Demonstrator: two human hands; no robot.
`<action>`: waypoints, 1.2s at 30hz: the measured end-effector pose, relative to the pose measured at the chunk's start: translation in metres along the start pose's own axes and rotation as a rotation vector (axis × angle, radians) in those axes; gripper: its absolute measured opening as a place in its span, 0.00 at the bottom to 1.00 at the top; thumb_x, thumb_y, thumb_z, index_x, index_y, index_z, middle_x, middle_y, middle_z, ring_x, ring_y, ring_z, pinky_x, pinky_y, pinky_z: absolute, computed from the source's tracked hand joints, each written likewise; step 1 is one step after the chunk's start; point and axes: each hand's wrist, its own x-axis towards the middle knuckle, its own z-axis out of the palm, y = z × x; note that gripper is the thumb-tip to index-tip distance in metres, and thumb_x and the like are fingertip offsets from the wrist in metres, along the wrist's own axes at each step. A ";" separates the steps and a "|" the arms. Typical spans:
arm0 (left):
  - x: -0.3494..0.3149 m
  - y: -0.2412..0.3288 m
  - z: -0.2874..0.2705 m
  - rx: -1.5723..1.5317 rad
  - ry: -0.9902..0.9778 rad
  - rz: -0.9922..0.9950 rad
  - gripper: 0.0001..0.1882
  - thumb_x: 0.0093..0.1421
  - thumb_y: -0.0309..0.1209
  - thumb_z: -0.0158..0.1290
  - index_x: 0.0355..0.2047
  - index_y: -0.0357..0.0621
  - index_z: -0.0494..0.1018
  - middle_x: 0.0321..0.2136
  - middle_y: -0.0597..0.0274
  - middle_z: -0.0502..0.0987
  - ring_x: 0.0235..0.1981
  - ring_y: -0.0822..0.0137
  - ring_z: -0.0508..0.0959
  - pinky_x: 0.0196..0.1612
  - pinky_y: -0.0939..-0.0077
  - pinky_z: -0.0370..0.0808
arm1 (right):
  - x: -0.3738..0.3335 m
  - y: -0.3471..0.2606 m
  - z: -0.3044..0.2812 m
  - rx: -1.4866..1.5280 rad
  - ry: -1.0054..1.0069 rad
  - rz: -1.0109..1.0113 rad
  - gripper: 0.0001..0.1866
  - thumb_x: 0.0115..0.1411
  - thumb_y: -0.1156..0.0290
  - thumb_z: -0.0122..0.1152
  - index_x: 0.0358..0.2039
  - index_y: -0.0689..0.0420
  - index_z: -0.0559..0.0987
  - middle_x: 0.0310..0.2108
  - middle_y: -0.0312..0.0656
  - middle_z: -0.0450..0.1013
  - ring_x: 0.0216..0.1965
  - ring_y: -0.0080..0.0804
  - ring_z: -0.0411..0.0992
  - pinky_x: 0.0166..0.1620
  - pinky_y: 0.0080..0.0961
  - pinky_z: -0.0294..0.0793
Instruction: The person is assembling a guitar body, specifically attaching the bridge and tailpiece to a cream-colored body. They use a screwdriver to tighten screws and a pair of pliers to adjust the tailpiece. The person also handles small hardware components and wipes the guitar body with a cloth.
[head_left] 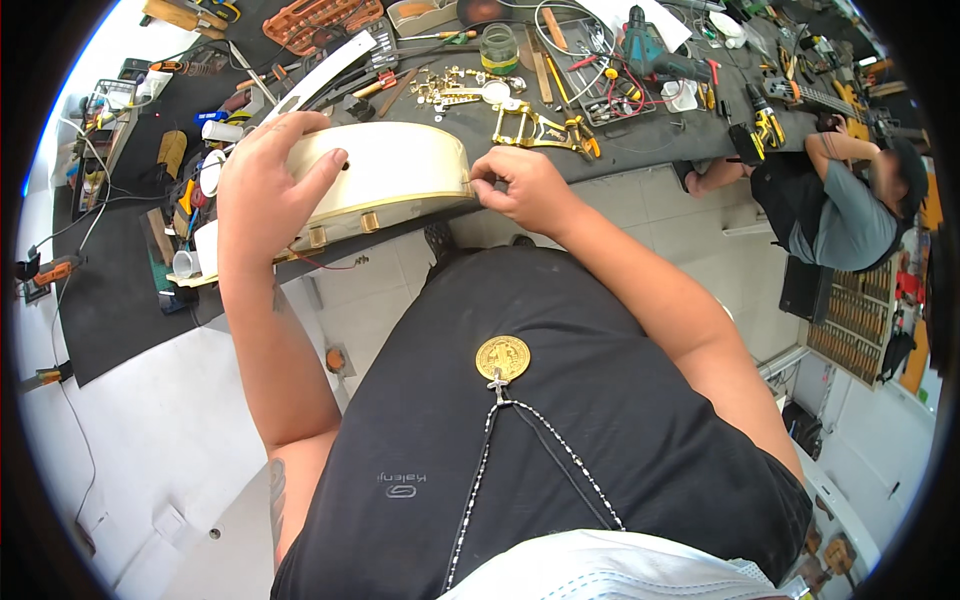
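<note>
A cream guitar body (405, 160) with gold-coloured edging is held on its side at the bench edge, its rim facing up. My left hand (262, 185) is closed around the left part of it, thumb lying on the rim beside a small dark hole. At the right end of the body, my right hand (525, 190) pinches with thumb and index finger, the other fingers curled. What sits in that pinch is too small to make out. Two gold pieces (369, 221) show on the near face of the body. Beyond it lies a gold guitar tailpiece (530, 126).
Loose gold hardware (455, 90), a glass jar (499, 50) and a teal drill (645, 48) lie on the dark bench (625, 145). A yellow drill (765, 122) is further right. A person in a grey shirt (850, 215) sits at the right. Tools and cables crowd the left.
</note>
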 end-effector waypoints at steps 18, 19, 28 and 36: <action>0.002 -0.001 0.000 -0.001 0.006 0.015 0.18 0.59 0.41 0.65 0.45 0.42 0.83 0.44 0.54 0.86 0.45 0.52 0.83 0.50 0.60 0.78 | -0.002 -0.001 0.007 0.063 0.059 0.023 0.03 0.61 0.77 0.68 0.36 0.62 0.83 0.30 0.40 0.77 0.28 0.28 0.76 0.34 0.25 0.76; 0.003 -0.002 0.000 -0.001 -0.003 0.011 0.18 0.59 0.41 0.65 0.44 0.43 0.83 0.44 0.54 0.86 0.45 0.52 0.83 0.49 0.60 0.77 | 0.000 0.000 0.010 0.045 0.067 0.002 0.04 0.61 0.78 0.68 0.36 0.62 0.83 0.30 0.41 0.77 0.28 0.29 0.76 0.34 0.26 0.76; 0.001 -0.003 0.001 -0.004 0.013 0.025 0.18 0.59 0.42 0.65 0.44 0.43 0.83 0.42 0.54 0.86 0.44 0.51 0.83 0.48 0.61 0.77 | -0.013 -0.006 0.003 0.097 0.087 0.198 0.07 0.60 0.77 0.69 0.38 0.62 0.82 0.31 0.37 0.77 0.30 0.22 0.77 0.33 0.23 0.76; 0.002 -0.007 0.002 0.001 -0.001 0.025 0.18 0.60 0.42 0.64 0.44 0.43 0.83 0.42 0.55 0.86 0.44 0.52 0.83 0.48 0.61 0.78 | -0.012 -0.009 0.000 0.104 0.095 0.152 0.05 0.60 0.77 0.70 0.36 0.62 0.81 0.31 0.37 0.76 0.28 0.22 0.73 0.33 0.23 0.74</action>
